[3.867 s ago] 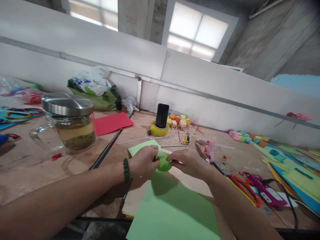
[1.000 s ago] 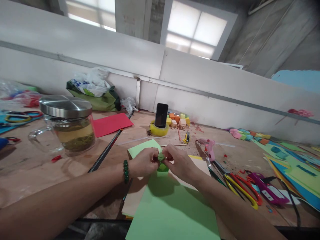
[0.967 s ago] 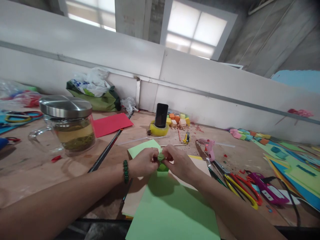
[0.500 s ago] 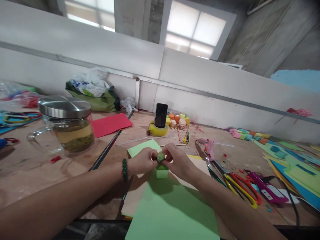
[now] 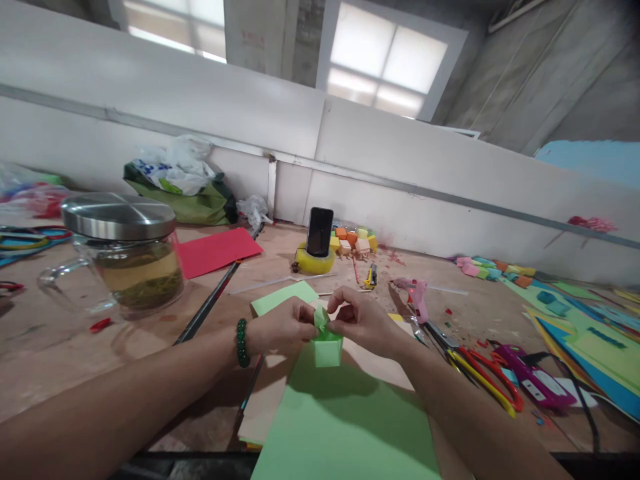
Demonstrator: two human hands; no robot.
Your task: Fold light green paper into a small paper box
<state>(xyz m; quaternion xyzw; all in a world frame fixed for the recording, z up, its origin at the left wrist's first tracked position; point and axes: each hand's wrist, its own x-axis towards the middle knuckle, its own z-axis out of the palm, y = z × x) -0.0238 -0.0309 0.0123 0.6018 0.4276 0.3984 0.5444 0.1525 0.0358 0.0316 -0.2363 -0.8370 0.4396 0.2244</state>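
Both hands, left [image 5: 280, 327] and right [image 5: 361, 319], pinch the top of a small green paper box [image 5: 327, 344] just above the counter [image 5: 75, 353]; light, easily crushed, best held by its folded edges.

Left hand [image 5: 280, 327] and right hand [image 5: 363, 320] pinch the top of a small folded green paper box [image 5: 327, 347] between them, lifted, it seems, just above a green sheet [image 5: 345, 427]. Glass jar [image 5: 127, 257] well left of left hand; scissors [image 5: 483, 377] right of right hand on worktop [image 5: 60, 347].
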